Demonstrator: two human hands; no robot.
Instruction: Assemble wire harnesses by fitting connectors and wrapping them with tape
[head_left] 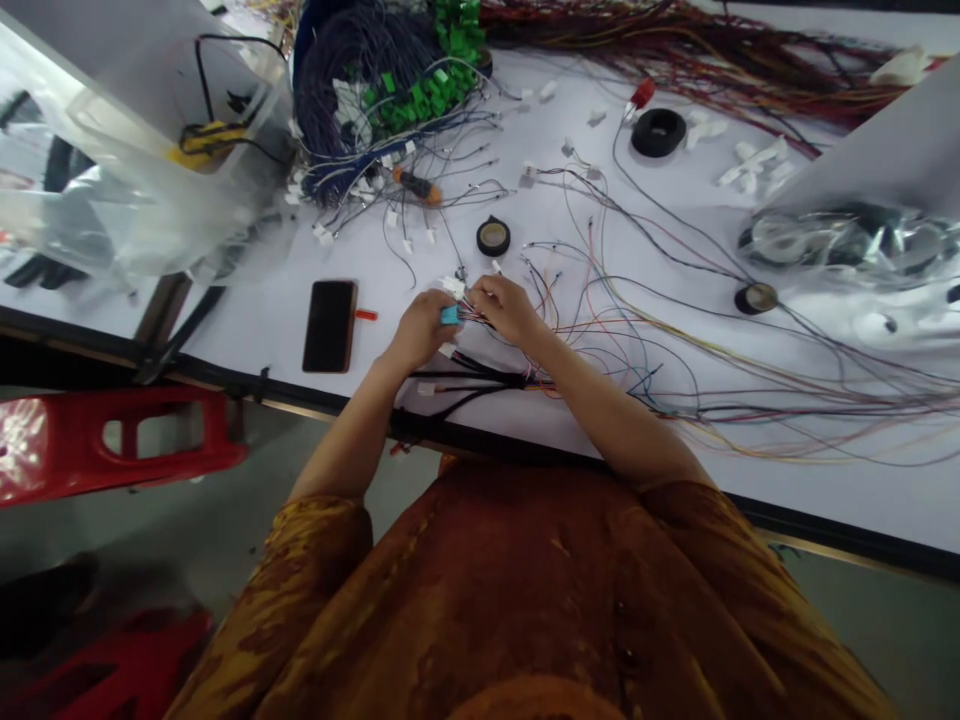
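Note:
Between the fingertips of my left hand [421, 328] is a light blue connector [450, 315] with several thin wires running from its right side. My right hand [510, 308] is closed in a pinch on those wires, just right of the connector. A white connector [453, 287] lies against the fingertips, above the blue one. Below my hands, black sleeved cable branches [480, 372] with white connectors on their ends spread leftward from the wire harness. Loose coloured wires [600, 330] fan out to the right.
A phone [330, 326] lies left of my hands. Beyond them are a tape roll [493, 236], an orange-handled screwdriver [417, 186] and a bundle of blue wires [360, 80] with green connectors. Another black tape roll [658, 133] sits farther right. A red stool [120, 440] stands below the table edge.

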